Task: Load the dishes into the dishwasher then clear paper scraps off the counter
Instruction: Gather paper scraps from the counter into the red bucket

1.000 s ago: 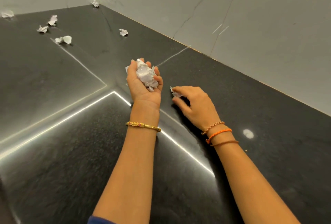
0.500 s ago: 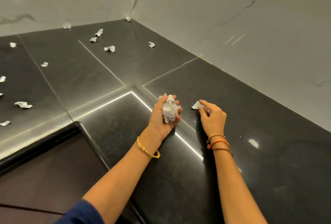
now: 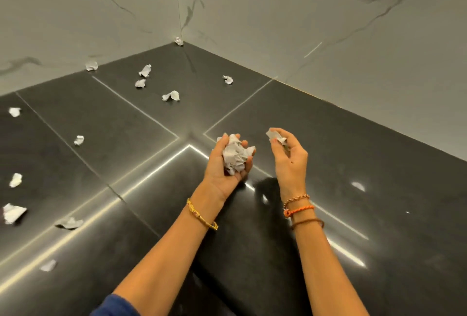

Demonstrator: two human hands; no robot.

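Since half a second earlier, your right hand (image 3: 288, 156) had come up off the counter (image 3: 379, 164) with its scrap, and your view had tipped up and left, so more of the littered surface showed. That hand was turned palm inward beside the other, and its thumb and fingertips pinched a small paper scrap (image 3: 276, 136) held clear of the black stone. Your left hand (image 3: 227, 164) sat just beside it, palm up, fingers curled around a crumpled wad of paper (image 3: 236, 156) that filled the palm and poked out past the fingertips. The two hands were near each other but not touching.

You wore a gold bangle (image 3: 202, 216) on the left wrist and orange and brown thread bands (image 3: 300, 210) on the right; a blue sleeve (image 3: 116, 307) showed at the bottom edge.

Loose scraps lay all over the far and left parts of the counter. One (image 3: 179, 41) sat right in the corner where the two marble walls (image 3: 328, 25) met, one (image 3: 228, 79) lay right of it, and a cluster of four (image 3: 171, 95) lay left of it, towards the left wall. More (image 3: 79, 140) were strung down the left side, the nearest ones (image 3: 12, 213) blurred. Bright strips of reflected light crossed the polished stone below your wrists.
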